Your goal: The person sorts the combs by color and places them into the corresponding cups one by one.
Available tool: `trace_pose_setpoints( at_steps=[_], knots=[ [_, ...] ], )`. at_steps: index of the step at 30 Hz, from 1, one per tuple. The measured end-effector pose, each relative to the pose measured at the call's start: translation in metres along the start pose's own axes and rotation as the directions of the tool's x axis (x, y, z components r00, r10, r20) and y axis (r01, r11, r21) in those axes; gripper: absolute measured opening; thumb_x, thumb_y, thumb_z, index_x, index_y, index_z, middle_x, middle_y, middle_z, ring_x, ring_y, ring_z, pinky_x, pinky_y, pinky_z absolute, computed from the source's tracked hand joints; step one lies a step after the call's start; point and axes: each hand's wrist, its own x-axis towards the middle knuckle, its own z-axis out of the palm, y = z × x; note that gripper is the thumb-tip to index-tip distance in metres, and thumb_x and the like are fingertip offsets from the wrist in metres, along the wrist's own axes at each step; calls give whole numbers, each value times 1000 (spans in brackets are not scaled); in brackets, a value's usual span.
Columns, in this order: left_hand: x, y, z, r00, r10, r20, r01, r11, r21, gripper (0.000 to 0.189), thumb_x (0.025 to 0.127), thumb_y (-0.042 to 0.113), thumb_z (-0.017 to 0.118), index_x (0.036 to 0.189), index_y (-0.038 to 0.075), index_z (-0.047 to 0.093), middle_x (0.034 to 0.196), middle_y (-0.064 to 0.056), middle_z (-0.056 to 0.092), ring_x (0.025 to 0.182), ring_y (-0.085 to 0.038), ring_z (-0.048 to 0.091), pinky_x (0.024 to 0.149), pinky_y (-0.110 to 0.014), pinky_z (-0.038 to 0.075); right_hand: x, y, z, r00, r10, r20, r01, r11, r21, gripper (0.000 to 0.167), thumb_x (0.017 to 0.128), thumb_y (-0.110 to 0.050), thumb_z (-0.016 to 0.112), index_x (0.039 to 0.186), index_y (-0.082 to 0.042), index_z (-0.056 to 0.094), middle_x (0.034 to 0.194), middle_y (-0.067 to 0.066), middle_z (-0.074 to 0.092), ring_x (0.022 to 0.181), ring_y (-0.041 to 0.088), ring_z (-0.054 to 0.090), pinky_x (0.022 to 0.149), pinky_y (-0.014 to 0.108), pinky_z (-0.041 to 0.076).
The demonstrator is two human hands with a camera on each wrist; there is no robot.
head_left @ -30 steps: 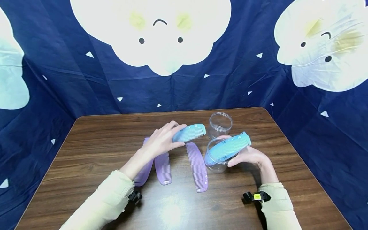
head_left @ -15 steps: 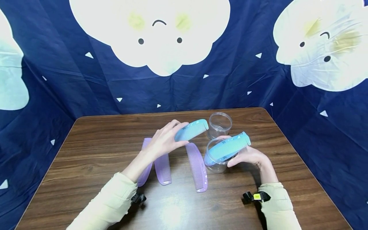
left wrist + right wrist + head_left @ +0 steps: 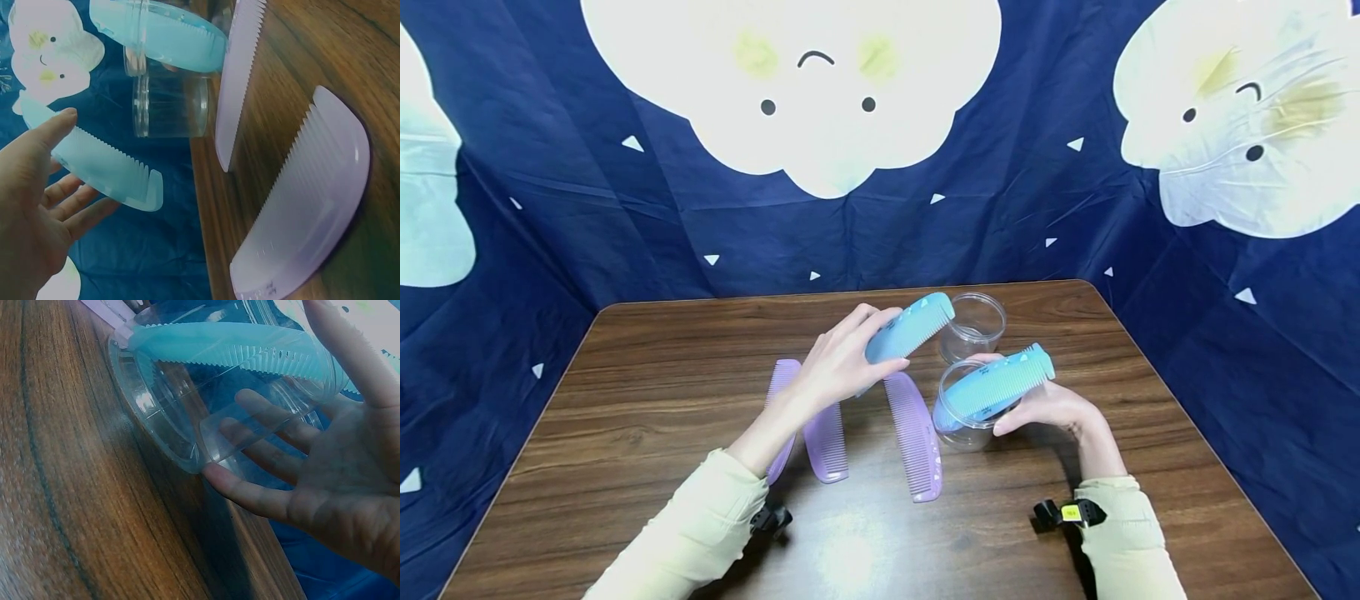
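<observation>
In the head view my left hand [image 3: 842,358] pinches a light-blue comb [image 3: 913,327] between thumb and fingers, raised and slanting up to the right. The left wrist view has the same comb [image 3: 106,159], its teeth facing up. My right hand [image 3: 1051,407] holds a clear plastic jar [image 3: 964,439], fingers around its wall. Inside that jar leans another light-blue comb [image 3: 1000,385], its end sticking out over the rim; a second row of teeth shows along its upper edge. Seen from the right wrist, the fingers [image 3: 269,456] lie along the jar's transparent side.
Purple combs lie on the wooden table: one [image 3: 916,437] beside the held jar, one [image 3: 825,443] farther left, and one [image 3: 782,377] partly hidden by the left forearm. A second clear jar [image 3: 958,343] stands behind the held jar. Blue cloth [image 3: 850,242] hangs past the table's back edge.
My left hand has moved slightly right and away from me, and its blue comb has tilted more steeply, the far end rising. The right hand, its jar and the purple combs have stayed put.
</observation>
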Motion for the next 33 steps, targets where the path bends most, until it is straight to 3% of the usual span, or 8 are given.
trace_pose_setpoints(
  at_steps=[6,19,27,33],
  knots=[
    [4,9,0,1000,4,-25,-5,998,-61,70,87,50,79,148,27,53,124,2,61,102,-23,66,72,-34,54,-1,0,0,1000,-2,4,2,1000,-5,102,71,-1,90,158,-10,36,156,33,39,133,4,53,109,16,40],
    [15,40,3,997,3,-82,-19,980,-199,70,87,46,81,148,30,52,118,8,57,105,-11,61,73,-28,56,-1,1,-1,1000,-6,11,6,1000,-7,100,73,-3,90,157,-10,36,159,31,37,135,4,51,110,15,39],
    [27,60,5,994,41,-101,-62,975,-214,67,89,47,78,148,30,51,119,9,57,103,-8,59,76,-29,52,-2,0,0,1000,13,3,-13,1000,-2,101,73,1,89,158,-9,35,157,30,40,134,4,52,110,17,41],
    [29,71,11,992,52,-112,-79,964,-254,69,88,45,79,149,30,50,122,8,57,105,-8,60,80,-29,54,-3,-1,0,998,56,-19,-57,998,-12,103,73,-2,89,159,-11,33,154,23,48,131,4,55,108,18,43]
  ],
)
